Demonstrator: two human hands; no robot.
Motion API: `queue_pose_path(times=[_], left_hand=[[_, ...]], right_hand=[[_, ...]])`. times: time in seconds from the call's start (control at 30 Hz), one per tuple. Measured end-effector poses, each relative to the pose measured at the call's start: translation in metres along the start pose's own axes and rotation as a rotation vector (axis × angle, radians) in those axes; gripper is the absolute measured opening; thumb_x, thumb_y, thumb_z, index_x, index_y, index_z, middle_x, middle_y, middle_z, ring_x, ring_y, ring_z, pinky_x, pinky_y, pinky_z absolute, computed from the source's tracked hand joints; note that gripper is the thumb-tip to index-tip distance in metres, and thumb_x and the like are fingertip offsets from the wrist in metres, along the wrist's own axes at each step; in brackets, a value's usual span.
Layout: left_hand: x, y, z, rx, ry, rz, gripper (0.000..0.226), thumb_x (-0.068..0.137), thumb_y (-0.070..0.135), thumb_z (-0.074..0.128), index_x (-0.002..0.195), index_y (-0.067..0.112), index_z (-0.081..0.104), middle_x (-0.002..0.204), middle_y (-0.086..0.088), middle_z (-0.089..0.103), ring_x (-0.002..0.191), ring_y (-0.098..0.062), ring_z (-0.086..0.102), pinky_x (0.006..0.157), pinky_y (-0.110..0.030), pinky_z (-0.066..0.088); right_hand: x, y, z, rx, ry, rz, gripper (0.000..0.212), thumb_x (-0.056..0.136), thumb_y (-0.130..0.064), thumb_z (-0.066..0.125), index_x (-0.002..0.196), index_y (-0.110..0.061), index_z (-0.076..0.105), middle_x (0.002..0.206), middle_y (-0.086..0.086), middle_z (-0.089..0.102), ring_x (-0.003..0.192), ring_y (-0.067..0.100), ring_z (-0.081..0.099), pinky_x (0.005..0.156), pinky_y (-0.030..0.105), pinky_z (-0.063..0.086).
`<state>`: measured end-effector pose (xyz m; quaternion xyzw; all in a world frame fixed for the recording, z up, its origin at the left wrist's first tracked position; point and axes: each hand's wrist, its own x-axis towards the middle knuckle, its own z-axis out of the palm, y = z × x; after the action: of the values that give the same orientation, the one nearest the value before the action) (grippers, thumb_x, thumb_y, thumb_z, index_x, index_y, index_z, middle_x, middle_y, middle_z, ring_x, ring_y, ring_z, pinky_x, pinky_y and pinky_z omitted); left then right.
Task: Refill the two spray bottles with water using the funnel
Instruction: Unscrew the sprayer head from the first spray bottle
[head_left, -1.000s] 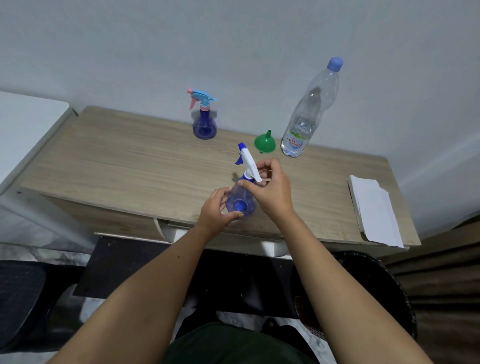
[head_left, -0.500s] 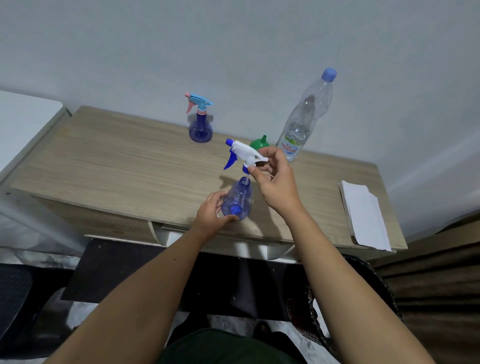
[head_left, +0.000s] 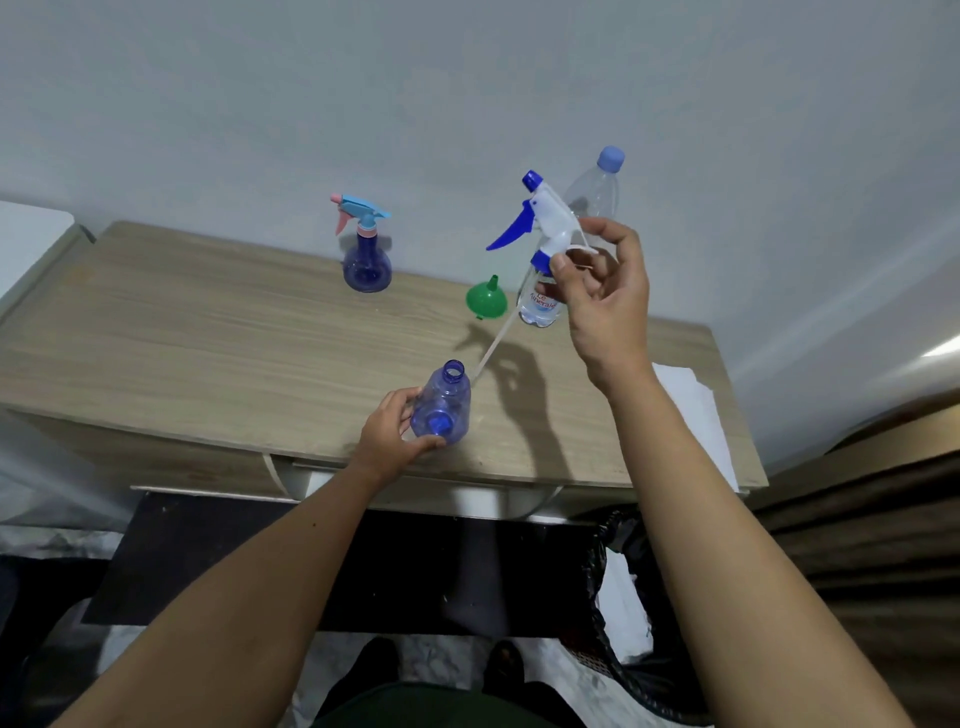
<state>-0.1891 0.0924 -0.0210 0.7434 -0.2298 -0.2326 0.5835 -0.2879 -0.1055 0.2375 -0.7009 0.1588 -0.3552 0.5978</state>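
Blue-tinted and now open at the neck, the near spray bottle stands close to the front edge of the tabletop, gripped round its belly by the left hand. A second ago its trigger head was still seated on the neck; half a second ago it was lifting off. Now the right hand pinches the white-and-blue spray head high above the table, and the dip tube trails down, its tip apparently just clear of the bottle's mouth, though the thin tube is hard to follow there. That leaves this bottle ready for filling once the head is set down. The green funnel lies mouth-down toward the back edge, just beside the capped water bottle, both untouched. The second spray bottle, with its pink and light-blue head on, stands farther left along the back edge, so it remains to be opened. White paper lies at the right edge.
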Motion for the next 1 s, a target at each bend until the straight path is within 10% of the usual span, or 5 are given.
queue_pose_path(times=[0.2,0.43,0.57,0.8,1.0], left_hand=[[0.001,0.001,0.0,0.107,0.012,-0.037,0.085,0.063,0.013,0.101,0.136,0.011,0.058,0.129,-0.003,0.062,0.118,-0.02,0.066,0.105,-0.03,0.056],[0.006,-0.015,-0.002,0.146,0.039,-0.022,0.084,0.056,0.056,0.098,0.128,0.037,0.06,0.127,-0.002,0.064,0.113,-0.029,0.07,0.098,-0.057,0.058],[0.001,0.002,-0.001,0.135,0.058,-0.041,0.082,0.064,0.018,0.101,0.134,0.015,0.059,0.133,-0.009,0.061,0.121,-0.023,0.068,0.103,-0.046,0.058],[0.0,0.001,0.002,0.116,0.047,-0.053,0.078,0.068,0.015,0.096,0.132,0.028,0.055,0.131,-0.01,0.065,0.122,-0.022,0.067,0.104,-0.035,0.056],[-0.001,0.002,0.003,0.106,0.045,-0.058,0.075,0.073,0.007,0.095,0.132,0.028,0.053,0.133,-0.009,0.064,0.124,-0.018,0.066,0.103,-0.023,0.055]], right_hand=[[0.002,0.023,-0.028,-0.047,-0.02,0.066,0.035,0.101,0.0,0.064,0.129,-0.014,0.051,0.109,0.023,0.064,0.095,0.022,0.076,0.087,0.045,0.065],[-0.03,0.127,-0.043,-0.192,-0.063,0.339,0.037,0.099,0.007,0.063,0.133,-0.006,0.054,0.082,0.003,0.061,0.068,0.0,0.067,0.078,0.035,0.063],[-0.043,0.181,-0.043,-0.269,-0.11,0.432,0.035,0.096,0.006,0.065,0.124,-0.013,0.059,0.076,0.0,0.065,0.067,0.009,0.063,0.075,0.031,0.057],[-0.05,0.236,-0.04,-0.401,-0.174,0.425,0.032,0.096,0.002,0.069,0.127,-0.002,0.063,0.08,-0.009,0.067,0.065,-0.012,0.061,0.071,0.01,0.049],[-0.049,0.254,-0.04,-0.46,-0.168,0.454,0.031,0.098,-0.003,0.069,0.129,-0.003,0.064,0.084,-0.011,0.066,0.063,-0.013,0.06,0.08,0.021,0.05]])
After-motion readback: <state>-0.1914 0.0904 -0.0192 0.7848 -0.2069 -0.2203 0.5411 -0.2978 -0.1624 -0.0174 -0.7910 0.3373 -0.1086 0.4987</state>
